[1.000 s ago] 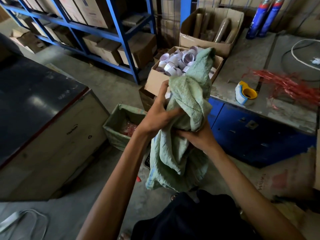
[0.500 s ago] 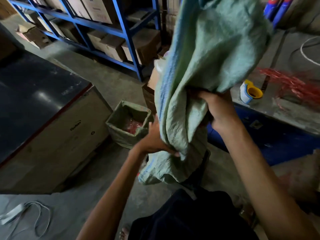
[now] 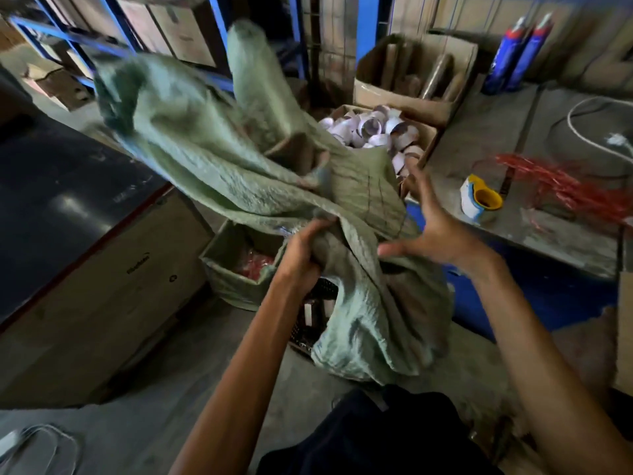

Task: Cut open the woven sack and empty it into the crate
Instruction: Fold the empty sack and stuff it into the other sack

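The pale green woven sack [image 3: 239, 173] looks limp and flat, flung out to the upper left and blurred by motion. My left hand [image 3: 305, 248] clenches a bunch of its fabric at the centre. My right hand [image 3: 435, 228] hovers just to the right of the sack with fingers spread, holding nothing. Under the hanging end of the sack a dark perforated crate [image 3: 315, 313] shows only in part. Behind the sack, a cardboard box [image 3: 421, 132] is heaped with small white rolls.
A green bag-lined box [image 3: 233, 269] with red scraps stands on the floor at left of the crate. A large dark-topped crate [image 3: 85, 234] fills the left. A grey bench [image 3: 548, 186] at right carries a tape dispenser [image 3: 479, 198], red strings and spray cans. Blue shelving stands behind.
The right hand has let go of the sack and opened. The sack, raised high a moment ago, has swung down and out to the left while the left hand keeps its grip.
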`<action>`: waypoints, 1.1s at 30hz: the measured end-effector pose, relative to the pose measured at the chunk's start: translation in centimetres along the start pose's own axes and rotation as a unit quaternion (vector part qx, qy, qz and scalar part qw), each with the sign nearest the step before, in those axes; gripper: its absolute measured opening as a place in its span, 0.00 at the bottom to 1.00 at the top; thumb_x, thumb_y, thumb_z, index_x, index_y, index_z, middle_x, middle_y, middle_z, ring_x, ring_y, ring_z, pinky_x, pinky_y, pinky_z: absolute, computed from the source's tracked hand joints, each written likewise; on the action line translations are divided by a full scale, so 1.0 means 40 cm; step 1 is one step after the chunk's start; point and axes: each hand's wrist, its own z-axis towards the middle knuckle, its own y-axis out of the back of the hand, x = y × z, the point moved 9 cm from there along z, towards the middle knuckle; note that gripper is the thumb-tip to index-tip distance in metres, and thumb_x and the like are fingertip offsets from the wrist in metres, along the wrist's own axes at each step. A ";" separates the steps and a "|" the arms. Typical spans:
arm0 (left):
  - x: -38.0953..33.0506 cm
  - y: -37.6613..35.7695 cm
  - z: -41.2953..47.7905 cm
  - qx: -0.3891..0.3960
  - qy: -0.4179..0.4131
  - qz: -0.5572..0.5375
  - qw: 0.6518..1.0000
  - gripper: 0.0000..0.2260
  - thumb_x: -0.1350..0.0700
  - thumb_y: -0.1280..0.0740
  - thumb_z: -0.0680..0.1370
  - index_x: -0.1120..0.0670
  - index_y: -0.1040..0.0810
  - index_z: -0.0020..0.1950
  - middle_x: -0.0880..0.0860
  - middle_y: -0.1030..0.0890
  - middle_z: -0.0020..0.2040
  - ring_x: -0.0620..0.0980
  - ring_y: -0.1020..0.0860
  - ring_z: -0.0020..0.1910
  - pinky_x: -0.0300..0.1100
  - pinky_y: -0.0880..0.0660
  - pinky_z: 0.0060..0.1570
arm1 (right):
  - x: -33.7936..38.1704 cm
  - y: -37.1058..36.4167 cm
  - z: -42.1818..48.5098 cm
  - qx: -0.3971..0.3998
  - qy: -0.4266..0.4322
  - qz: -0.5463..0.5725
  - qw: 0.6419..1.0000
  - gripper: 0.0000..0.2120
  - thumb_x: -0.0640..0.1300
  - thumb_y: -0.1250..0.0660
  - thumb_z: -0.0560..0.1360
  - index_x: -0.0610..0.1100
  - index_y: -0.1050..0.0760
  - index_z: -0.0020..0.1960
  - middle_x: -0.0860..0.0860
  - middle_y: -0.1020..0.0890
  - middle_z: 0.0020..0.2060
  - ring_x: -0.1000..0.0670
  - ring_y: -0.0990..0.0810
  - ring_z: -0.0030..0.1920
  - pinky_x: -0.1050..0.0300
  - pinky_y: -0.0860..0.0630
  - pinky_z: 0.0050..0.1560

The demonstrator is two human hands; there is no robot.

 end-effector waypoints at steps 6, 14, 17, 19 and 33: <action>-0.066 -0.100 -0.032 0.046 -0.001 -0.135 0.990 0.13 0.57 0.30 0.70 0.60 0.17 0.53 0.60 0.16 0.51 0.59 0.20 0.55 0.57 0.26 0.67 | -0.115 -0.130 0.000 -0.030 -0.001 -0.080 0.996 0.74 0.68 0.17 0.46 0.55 0.56 0.80 0.54 0.43 0.80 0.52 0.43 0.79 0.41 0.40 0.77; -0.125 -0.032 -0.018 -0.017 -0.009 0.042 0.999 0.22 0.47 0.31 0.78 0.58 0.22 0.68 0.59 0.17 0.62 0.58 0.19 0.62 0.53 0.22 0.61 | -0.127 -0.061 0.043 -0.152 -0.001 0.022 0.988 0.53 0.59 0.17 0.52 0.56 0.36 0.73 0.64 0.21 0.61 0.59 0.21 0.62 0.57 0.22 0.63; -0.146 0.073 -0.013 -0.075 0.010 0.238 0.968 0.21 0.39 0.28 0.74 0.54 0.18 0.57 0.53 0.14 0.50 0.51 0.17 0.48 0.44 0.22 0.44 | -0.137 -0.002 0.047 -0.165 -0.024 -0.008 0.986 0.48 0.47 0.16 0.55 0.56 0.34 0.71 0.52 0.19 0.60 0.50 0.19 0.60 0.48 0.21 0.62; -0.137 0.112 -0.018 -0.030 0.036 0.379 0.924 0.20 0.33 0.30 0.71 0.50 0.17 0.47 0.49 0.16 0.43 0.48 0.19 0.44 0.41 0.24 0.39 | -0.125 0.032 0.056 -0.150 -0.039 -0.046 0.987 0.50 0.40 0.16 0.56 0.56 0.34 0.72 0.52 0.20 0.59 0.52 0.19 0.58 0.58 0.21 0.58; -0.255 0.060 -0.194 0.089 -0.194 0.691 0.690 0.26 0.30 0.27 0.65 0.51 0.20 0.47 0.50 0.13 0.40 0.48 0.16 0.40 0.50 0.18 0.44 | 0.132 0.077 0.026 -0.195 0.057 -0.272 0.941 0.35 0.42 0.24 0.63 0.56 0.27 0.68 0.48 0.15 0.54 0.45 0.17 0.52 0.46 0.20 0.50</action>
